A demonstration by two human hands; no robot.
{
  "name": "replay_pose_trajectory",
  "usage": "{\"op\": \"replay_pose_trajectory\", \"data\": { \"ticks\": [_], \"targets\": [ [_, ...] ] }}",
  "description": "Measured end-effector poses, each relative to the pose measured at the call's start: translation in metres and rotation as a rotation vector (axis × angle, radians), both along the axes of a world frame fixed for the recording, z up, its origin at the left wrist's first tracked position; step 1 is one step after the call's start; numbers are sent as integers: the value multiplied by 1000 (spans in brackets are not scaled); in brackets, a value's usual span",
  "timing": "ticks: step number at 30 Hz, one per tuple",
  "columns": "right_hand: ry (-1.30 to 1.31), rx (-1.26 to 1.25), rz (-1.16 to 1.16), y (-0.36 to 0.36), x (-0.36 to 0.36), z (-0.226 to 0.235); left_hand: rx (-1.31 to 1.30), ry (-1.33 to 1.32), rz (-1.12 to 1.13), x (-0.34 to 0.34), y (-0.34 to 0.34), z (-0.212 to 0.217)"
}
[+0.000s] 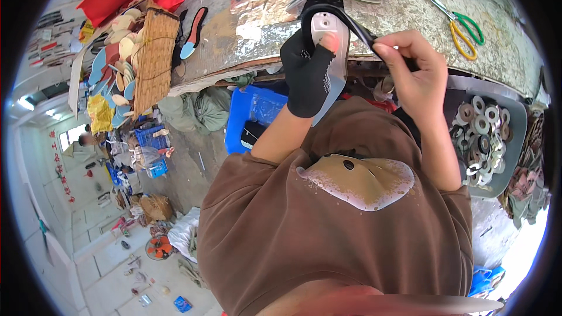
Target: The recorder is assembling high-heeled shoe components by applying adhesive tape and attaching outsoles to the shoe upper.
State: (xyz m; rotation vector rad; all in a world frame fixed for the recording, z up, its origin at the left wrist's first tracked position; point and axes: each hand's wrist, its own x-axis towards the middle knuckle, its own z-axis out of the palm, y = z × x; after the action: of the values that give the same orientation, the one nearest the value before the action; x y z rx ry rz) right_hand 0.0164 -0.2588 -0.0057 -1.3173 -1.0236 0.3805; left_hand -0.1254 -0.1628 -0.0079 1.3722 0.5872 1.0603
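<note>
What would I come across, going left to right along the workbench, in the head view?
Tan woven panel → insole with a blue end → black-gloved left hand gripping a pale shoe-shaped piece → bare right hand pinching a black strip → scissors with green and yellow handles.

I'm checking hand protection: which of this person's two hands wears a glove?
The left hand, holding the pale shoe-shaped piece: it wears a black glove. The right hand, pinching the black strip, is bare.
</note>
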Motion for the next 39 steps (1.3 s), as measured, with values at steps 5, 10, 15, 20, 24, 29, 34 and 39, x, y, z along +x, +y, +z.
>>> {"op": "replay_pose_trajectory", "data": {
  "ticks": [5, 10, 15, 20, 24, 29, 34, 39],
  "targets": [
    [-21, 11, -29, 22, -24, 3, -88, -152, 106, 17, -3, -2],
    [-361, -150, -85, 24, -8, 10, -38, -213, -9, 38, 0, -8],
    [-499, -96, -78, 18, 1, -6, -300, -99, -34, 41, 4, -20],
    [-503, -183, -26, 2, 0, -40, -260, -72, -3, 37, -1, -6],
    [-492, -270, -16, -11, -2, -56, -289, -27, 33, 35, -9, -12],
    [-492, -239, -14, -11, 11, -45, 109, 8, -154, 23, 5, -20],
    [260, -159, 315, -16, 30, -57, 565, 200, -264, 10, 1, -23],
    [749, -77, 352, -33, -13, -33, 439, 49, 95, 7, -19, -3]
  ]
}}
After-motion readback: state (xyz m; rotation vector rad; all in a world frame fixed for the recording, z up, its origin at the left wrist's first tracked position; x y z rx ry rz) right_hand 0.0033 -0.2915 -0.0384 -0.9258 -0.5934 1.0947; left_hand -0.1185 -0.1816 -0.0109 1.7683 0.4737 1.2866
